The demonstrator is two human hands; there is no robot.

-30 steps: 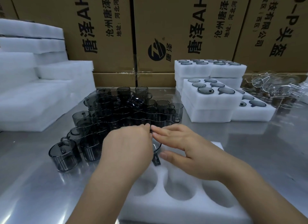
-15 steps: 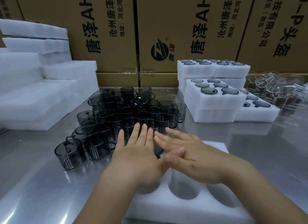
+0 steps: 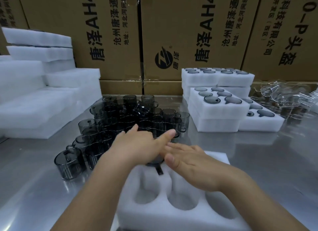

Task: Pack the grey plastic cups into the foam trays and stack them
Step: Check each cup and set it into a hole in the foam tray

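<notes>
A white foam tray [image 3: 182, 218] with round holes lies at the near edge of the steel table. One grey plastic cup [image 3: 155, 162] sits in a far hole, its handle pointing toward me. My left hand [image 3: 137, 146] lies flat above that cup, fingers straight and reaching toward the cluster of loose grey cups [image 3: 123, 124] behind the tray. My right hand [image 3: 191, 163] rests flat over the tray's far right part, fingers straight, partly under the left hand's fingers. Three near holes in the tray show no cup.
Packed foam trays [image 3: 216, 107] are stacked at the back right, with clear plastic cups [image 3: 282, 100] beside them. Stacks of blank foam trays [image 3: 43, 100] fill the left. Cardboard boxes [image 3: 172, 33] wall off the back.
Both hands went from pinching the cup at the tray to lying flat. The left hand has slid forward and right over the cup, crossing above the right hand's fingers.
</notes>
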